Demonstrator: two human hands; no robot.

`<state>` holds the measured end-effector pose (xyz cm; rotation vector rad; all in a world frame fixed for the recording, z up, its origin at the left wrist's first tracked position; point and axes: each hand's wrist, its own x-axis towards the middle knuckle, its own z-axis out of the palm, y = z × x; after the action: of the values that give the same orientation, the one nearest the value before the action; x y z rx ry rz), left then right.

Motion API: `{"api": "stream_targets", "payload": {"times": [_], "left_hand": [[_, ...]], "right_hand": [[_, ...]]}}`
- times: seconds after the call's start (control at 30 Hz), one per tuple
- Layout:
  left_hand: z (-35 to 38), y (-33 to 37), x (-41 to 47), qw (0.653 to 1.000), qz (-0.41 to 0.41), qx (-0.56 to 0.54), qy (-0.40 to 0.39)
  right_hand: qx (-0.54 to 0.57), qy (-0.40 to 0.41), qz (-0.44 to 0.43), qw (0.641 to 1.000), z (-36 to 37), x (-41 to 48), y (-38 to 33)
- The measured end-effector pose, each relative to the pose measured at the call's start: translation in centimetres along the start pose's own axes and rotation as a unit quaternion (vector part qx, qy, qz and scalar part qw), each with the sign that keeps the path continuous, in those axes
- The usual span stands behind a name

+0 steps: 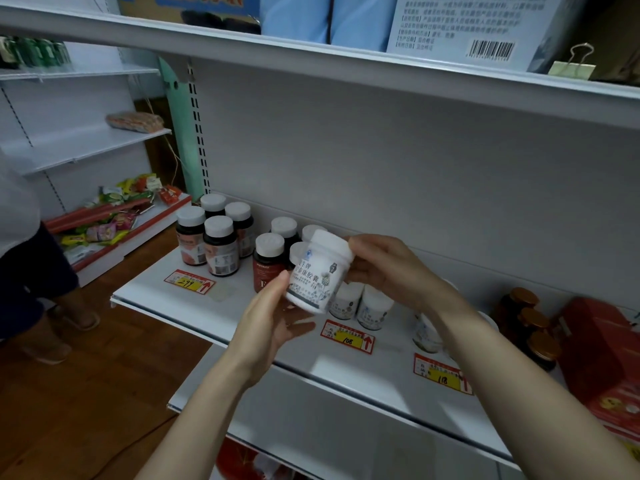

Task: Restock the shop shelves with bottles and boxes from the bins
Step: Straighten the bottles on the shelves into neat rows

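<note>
Holding a white bottle (320, 271) up in the air with both hands, tilted, lid end to the upper right. Gripping its bottom end with the left hand (273, 320), thumb on the label and fingers under it. Wrapping the right hand (384, 268) around its lid end. Held just above the middle shelf (225, 303), over two more white bottles (360, 303) of the same kind standing there. Just left of those, a dark red bottle (268, 261) with a white lid, then a group of dark bottles (214, 244) with white lids near the shelf's left end. Along the shelf's front, three red and yellow price tags (348, 336). Far right, brown bottles (533, 320) with gold lids beside red boxes (602, 355). Up on the top shelf (311, 53), a big white box (467, 26) with a barcode. Off to the left, another person (24, 254) standing on the wood floor (86, 393).
</note>
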<state>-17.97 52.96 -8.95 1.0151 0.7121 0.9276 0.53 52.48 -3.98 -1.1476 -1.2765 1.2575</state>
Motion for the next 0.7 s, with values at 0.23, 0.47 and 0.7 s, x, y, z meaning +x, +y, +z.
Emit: {"api": "stream_targets", "payload": {"times": [0.23, 0.47, 0.7], "left_hand": [[0.8, -0.5, -0.2, 0.994, 0.073, 0.081, 0.02], [2.2, -2.5, 0.6, 0.971, 0.144, 0.189, -0.012], [1.8, -8.0, 1.5, 0.825, 0.187, 0.522, 0.113]], "right_hand": [[-0.094, 0.038, 0.005, 0.995, -0.6, -0.6, -0.5], [-0.192, 0.096, -0.014, 0.977, -1.6, -1.9, -1.1], [-0.24, 0.236, -0.047, 0.94, -3.6, -2.5, 0.2]]}}
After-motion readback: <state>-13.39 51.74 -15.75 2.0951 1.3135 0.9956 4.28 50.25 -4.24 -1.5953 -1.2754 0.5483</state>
